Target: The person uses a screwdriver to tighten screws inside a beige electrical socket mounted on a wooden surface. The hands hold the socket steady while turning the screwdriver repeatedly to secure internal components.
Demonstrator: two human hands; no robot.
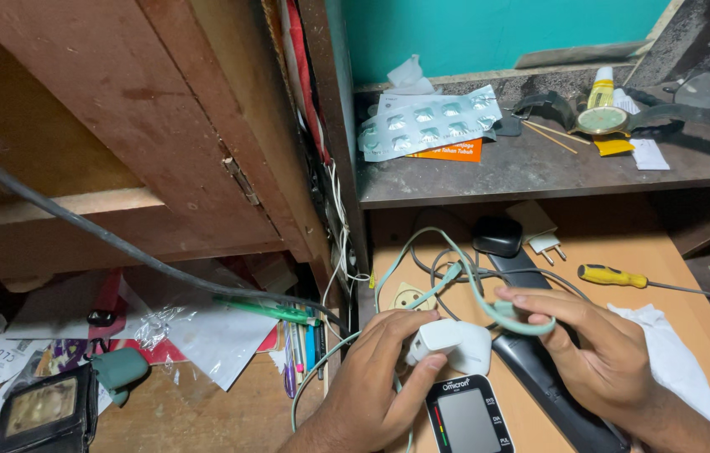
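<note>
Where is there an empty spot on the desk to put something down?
Bare wood shows on the desk between the yellow screwdriver and the white plug. Around the left hand, right hand and green cable it is crowded.

Bare tabletop (623,243) lies open between the yellow-handled screwdriver (613,275) and the low shelf (523,172) above, though that shelf board overhangs and limits approach from behind. Looped pale green cable (464,277), a black remote (540,369) and the blood pressure monitor (467,417) crowd the near centre. To the left, a wooden upright (334,126) and a dangling black cord (120,243) block passage.
</note>
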